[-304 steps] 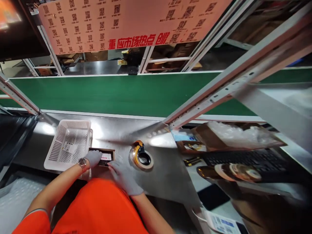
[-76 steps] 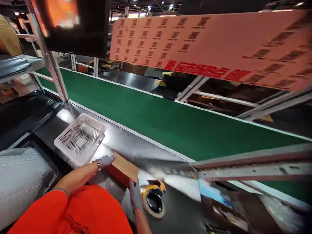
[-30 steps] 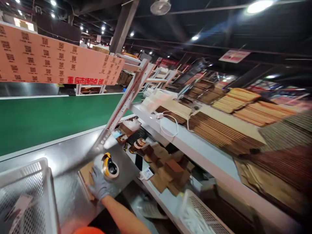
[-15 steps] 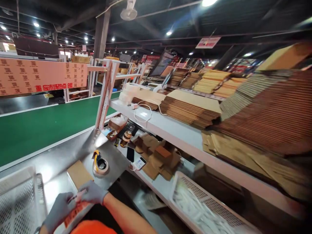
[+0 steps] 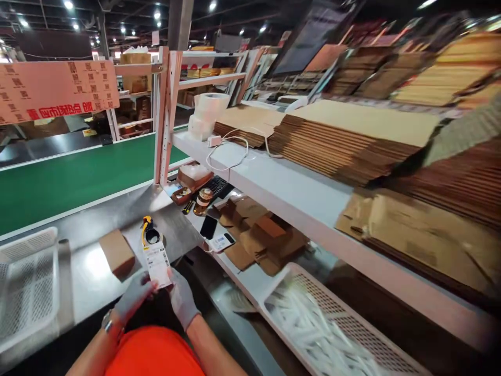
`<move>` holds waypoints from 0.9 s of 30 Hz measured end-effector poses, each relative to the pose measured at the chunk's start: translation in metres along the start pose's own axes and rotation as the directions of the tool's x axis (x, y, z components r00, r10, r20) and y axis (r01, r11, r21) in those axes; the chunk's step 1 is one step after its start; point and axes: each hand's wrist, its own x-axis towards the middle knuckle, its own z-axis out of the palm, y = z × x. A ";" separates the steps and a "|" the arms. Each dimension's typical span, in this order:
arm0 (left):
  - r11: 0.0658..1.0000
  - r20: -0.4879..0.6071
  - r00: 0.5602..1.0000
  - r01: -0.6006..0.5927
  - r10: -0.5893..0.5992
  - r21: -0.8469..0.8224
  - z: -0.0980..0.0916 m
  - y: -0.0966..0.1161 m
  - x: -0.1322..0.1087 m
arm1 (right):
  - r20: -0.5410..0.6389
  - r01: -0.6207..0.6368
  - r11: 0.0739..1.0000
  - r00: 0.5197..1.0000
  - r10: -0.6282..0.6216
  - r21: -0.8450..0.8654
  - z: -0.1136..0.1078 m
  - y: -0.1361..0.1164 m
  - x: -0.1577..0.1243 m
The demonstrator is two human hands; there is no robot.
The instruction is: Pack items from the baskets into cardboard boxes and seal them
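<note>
A white printed label (image 5: 157, 262) is held up in front of me, its lower end between my two gloved hands. My left hand (image 5: 136, 293), in a grey glove, pinches its lower left edge with thumb and fingers. On the other side, my right hand (image 5: 182, 300) grips the lower right edge, also gloved in grey. Just behind the label sits a tape dispenser (image 5: 147, 225) with yellow and black parts, partly covered by it. A small closed brown cardboard box (image 5: 116, 250) lies on the metal table (image 5: 88, 284) to the left of the dispenser.
A white plastic basket (image 5: 55, 277) stands at the left. Stacked flat cardboard (image 5: 332, 149) and tape rolls (image 5: 205, 117) fill the upper shelf (image 5: 282, 183). Below are phones (image 5: 221, 242), a jar (image 5: 203, 201) and folded cartons (image 5: 258, 235). Another basket (image 5: 287, 271) holds white packets. A green conveyor (image 5: 78, 180) runs behind.
My hands have moved right and apart from a reddish printed item held low near the table edge. The white label now shows upright between them. The camera view has turned and tilted down.
</note>
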 end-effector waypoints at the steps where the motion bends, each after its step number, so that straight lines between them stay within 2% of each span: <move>1: 1.000 0.018 1.000 0.001 -0.001 -0.006 0.018 -0.005 -0.001 | -0.007 -0.044 0.997 0.999 0.045 0.070 -0.003 0.003 -0.006; 3: 1.000 -0.026 1.000 0.014 -0.014 -0.024 0.044 -0.015 -0.004 | -0.014 -0.128 0.971 0.991 0.133 0.202 -0.012 0.009 -0.019; 5: 0.998 -0.104 0.994 0.036 -0.041 -0.050 0.058 -0.024 -0.009 | -0.019 -0.173 0.944 0.982 0.186 0.282 -0.026 0.012 -0.033; 8: 0.995 -0.179 0.981 0.061 -0.074 -0.075 0.069 -0.033 -0.017 | 0.010 -0.213 0.925 0.975 0.221 0.314 -0.051 0.012 -0.054; 12: 0.989 -0.185 0.976 0.095 -0.115 -0.117 0.083 -0.038 -0.025 | 0.050 -0.276 0.901 0.960 0.276 0.334 -0.076 0.008 -0.074; 19: 0.985 -0.204 0.971 0.092 -0.121 -0.147 0.109 -0.034 -0.029 | 0.043 -0.273 0.874 0.959 0.280 0.403 -0.093 0.008 -0.087; 27: 0.983 -0.222 0.966 0.098 -0.131 -0.153 0.118 -0.029 -0.029 | 0.039 -0.242 0.878 0.968 0.249 0.413 -0.101 0.007 -0.089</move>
